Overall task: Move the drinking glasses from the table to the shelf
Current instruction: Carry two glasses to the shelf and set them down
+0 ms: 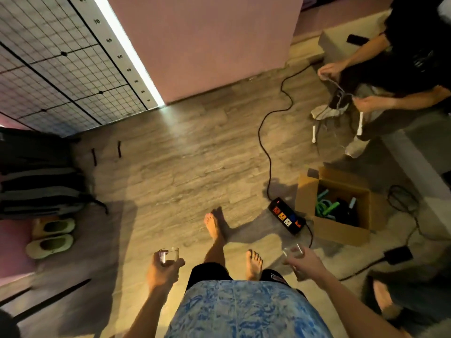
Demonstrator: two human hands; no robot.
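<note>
Left hand (164, 269), at 7 o'clock, is wrapped around an upright drinking glass (169, 256); right hand (303, 263), at 5 o'clock, grasps a second, blurred glass (293, 251) tilted toward 11 o'clock. Neither table nor shelf is visible; a power strip (286, 215) lies ahead at 1 o'clock.

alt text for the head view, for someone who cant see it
Looking down, a barefoot person walks over a wood floor with a clear glass in the left hand and another in the right hand. A power strip and an open cardboard box lie ahead to the right, slippers to the left. Another person crouches at upper right handling cords.
</note>
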